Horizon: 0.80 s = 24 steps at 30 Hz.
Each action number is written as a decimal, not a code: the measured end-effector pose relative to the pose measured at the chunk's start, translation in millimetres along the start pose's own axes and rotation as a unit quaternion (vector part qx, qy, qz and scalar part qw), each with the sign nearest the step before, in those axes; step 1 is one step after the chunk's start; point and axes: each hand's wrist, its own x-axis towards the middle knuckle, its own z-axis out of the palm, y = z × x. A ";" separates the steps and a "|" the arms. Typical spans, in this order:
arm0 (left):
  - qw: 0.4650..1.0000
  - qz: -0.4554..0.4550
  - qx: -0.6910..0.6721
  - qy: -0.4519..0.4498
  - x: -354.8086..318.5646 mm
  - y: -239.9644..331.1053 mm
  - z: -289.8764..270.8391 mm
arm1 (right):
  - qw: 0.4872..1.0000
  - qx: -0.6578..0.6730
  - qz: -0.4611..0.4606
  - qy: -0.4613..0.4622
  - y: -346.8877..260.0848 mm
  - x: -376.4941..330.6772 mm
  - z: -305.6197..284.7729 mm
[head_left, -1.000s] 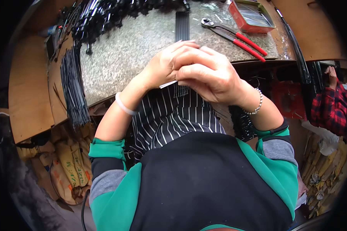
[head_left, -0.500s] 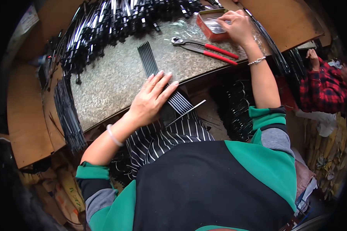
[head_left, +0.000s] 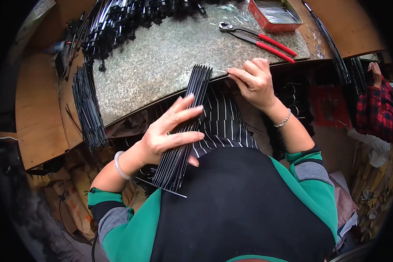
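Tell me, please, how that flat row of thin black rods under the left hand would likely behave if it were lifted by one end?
The row of black rods looks stiff: each rod runs straight from table edge to lap. It seems light, as the left hand steadies it with flat fingers. Its far ends bunch together, so the near ends might fan or splay.

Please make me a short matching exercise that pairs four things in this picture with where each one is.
Things:
1. row of black ribs
2. red-handled pincers
3. red tin
4. thin wire

Places:
A. pinched in the fingertips of the right hand
B. at the far edge of the speckled worktop, beyond the pincers
C. under the flat fingers of the left hand, reaching from the lap to the worktop edge
D. lying free on the worktop, beyond the right hand

Pairs: 1-C, 2-D, 3-B, 4-A
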 end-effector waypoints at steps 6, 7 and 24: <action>0.999 -0.006 0.032 -0.026 -13.5 -12.7 -2.8 | 0.999 -0.043 0.020 0.024 -7.1 -14.9 11.4; 0.999 -0.006 0.031 -0.028 -14.4 -14.2 -2.9 | 0.998 -0.047 0.023 0.027 -7.5 -16.0 12.0; 0.999 0.006 0.033 -0.030 -18.8 -17.3 1.7 | 0.999 -0.027 0.016 0.044 -3.7 -17.9 19.3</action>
